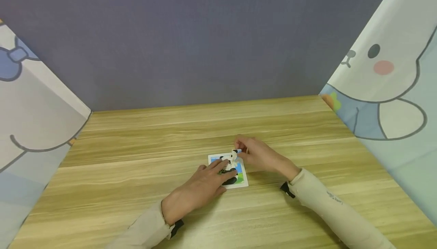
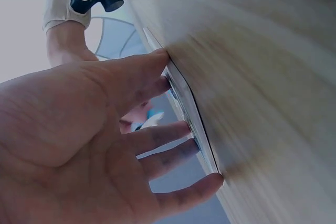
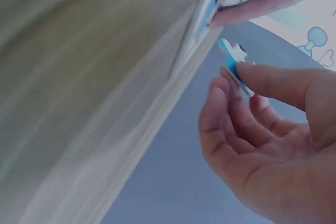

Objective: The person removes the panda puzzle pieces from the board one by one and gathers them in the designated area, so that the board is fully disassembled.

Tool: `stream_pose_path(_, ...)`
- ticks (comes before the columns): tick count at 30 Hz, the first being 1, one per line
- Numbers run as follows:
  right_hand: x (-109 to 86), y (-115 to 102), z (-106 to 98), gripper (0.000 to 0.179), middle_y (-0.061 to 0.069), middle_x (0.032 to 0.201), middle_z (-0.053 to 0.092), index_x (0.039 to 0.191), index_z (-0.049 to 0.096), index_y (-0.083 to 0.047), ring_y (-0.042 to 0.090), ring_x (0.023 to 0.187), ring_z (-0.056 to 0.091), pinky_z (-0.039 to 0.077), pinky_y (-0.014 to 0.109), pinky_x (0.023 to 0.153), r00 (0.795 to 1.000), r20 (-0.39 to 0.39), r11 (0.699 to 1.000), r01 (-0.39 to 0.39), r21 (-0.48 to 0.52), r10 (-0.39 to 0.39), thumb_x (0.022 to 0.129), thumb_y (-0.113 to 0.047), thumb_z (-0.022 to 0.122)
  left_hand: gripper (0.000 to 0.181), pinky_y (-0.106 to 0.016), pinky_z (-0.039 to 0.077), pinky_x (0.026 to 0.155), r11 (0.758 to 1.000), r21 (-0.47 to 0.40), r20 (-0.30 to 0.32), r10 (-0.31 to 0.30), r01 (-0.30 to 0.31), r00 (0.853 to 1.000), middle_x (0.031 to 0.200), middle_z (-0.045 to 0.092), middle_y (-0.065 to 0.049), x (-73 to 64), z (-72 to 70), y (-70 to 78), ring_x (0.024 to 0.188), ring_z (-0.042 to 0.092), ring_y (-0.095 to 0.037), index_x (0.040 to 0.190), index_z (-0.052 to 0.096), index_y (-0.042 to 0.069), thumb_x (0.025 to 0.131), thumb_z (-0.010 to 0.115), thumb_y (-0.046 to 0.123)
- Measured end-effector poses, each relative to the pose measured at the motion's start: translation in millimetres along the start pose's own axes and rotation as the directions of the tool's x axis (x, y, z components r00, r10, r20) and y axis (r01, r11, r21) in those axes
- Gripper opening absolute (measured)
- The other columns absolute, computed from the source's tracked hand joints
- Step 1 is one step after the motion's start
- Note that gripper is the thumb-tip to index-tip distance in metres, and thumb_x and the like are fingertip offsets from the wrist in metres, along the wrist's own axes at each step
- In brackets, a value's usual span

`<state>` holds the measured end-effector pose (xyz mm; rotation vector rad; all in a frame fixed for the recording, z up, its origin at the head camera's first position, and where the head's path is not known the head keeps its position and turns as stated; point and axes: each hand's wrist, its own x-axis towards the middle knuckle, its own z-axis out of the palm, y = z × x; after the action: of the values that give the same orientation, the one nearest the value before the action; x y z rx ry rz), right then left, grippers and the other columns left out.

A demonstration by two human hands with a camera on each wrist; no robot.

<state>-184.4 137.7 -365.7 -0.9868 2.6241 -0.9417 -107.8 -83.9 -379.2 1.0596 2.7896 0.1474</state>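
- Two bare hands meet over a small picture board (image 1: 242, 181), which lies flat on the wood-grain surface (image 1: 136, 139), near its middle.
- White borders frame the board's picture: black-and-white panda figures with blue above and green at the lower right.
- Left hand (image 1: 202, 186): it rests on the left part of the board, fingers spread; the left wrist view shows gaps between them, with the thumb and little finger touching the board's edge.
- Right hand (image 1: 261, 156): its thumb and fingers pinch a small flat piece (image 3: 234, 62), coloured blue and white with a black patch.
- That piece is held at the board's upper right corner; in the right wrist view a gap shows between it and the board.
- Both forearms wear pale sleeves (image 1: 332, 205), the right one bearing dark lettering, and a black device (image 1: 287, 190) sits at each cuff.
- Behind the surface stands a plain grey panel (image 1: 205, 44).
- Cartoon-printed sheets (image 1: 392, 82) flank it on both sides; the right-hand one shows a white animal with a pink cheek, the left-hand one a blue bow.
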Motion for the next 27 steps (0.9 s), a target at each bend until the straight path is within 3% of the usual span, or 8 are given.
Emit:
stream_pose_path(3, -3.2, 1.8, -4.8, 0.014, 0.0, 0.09, 0.063, 0.101, 0.055, -0.012, 0.009, 0.08, 0.058, 0.05, 0.028, 0.066, 0.999, -0.041, 1.0, 0.004, 0.002, -0.004, 0.095, -0.003, 0.064, 0.053, -0.054, 0.046, 0.099, 1.0, 0.005, -0.004, 0.006, -0.006, 1.0, 0.16, 0.032, -0.008, 1.3, 1.2, 1.6, 0.144, 0.036, -0.03, 0.152, 0.044, 0.029, 0.101, 0.059, 0.033)
stream_pose_path(9, -13.5, 7.8, -9.0, 0.014, -0.002, 0.09, 0.063, 0.102, 0.056, -0.011, 0.009, 0.079, 0.058, 0.05, 0.027, 0.065, 0.999, -0.051, 1.0, 0.014, -0.004, -0.014, 0.095, -0.003, 0.064, 0.053, -0.053, 0.045, 0.099, 1.0, 0.005, -0.007, 0.013, -0.013, 1.0, 0.159, 0.035, -0.01, 1.2, 1.9, 2.3, 0.143, 0.037, -0.03, 0.151, 0.045, 0.028, 0.101, 0.059, 0.033)
stream_pose_path(16, -21.4, 11.9, -15.1, 0.013, -0.003, 0.09, 0.064, 0.103, 0.057, -0.013, 0.009, 0.081, 0.06, 0.051, 0.027, 0.065, 0.996, -0.083, 1.0, -0.028, -0.012, 0.027, 0.095, -0.005, 0.064, 0.056, -0.052, 0.045, 0.1, 1.0, -0.018, -0.019, 0.006, -0.007, 1.0, 0.157, 0.038, -0.008, 3.0, 2.0, -2.2, 0.143, 0.038, -0.028, 0.151, 0.045, 0.024, 0.099, 0.062, 0.034)
stream_pose_path(27, -28.8, 28.5, -35.7, 0.014, -0.001, 0.089, 0.066, 0.103, 0.06, -0.01, 0.012, 0.081, 0.061, 0.049, 0.028, 0.066, 0.99, -0.135, 0.999, -0.036, -0.015, 0.033, 0.093, -0.001, 0.066, 0.054, -0.047, 0.047, 0.094, 0.998, 0.042, -0.057, 0.041, -0.039, 0.998, 0.155, 0.039, -0.008, 0.6, 2.4, -1.3, 0.142, 0.039, -0.027, 0.15, 0.046, 0.02, 0.1, 0.061, 0.032)
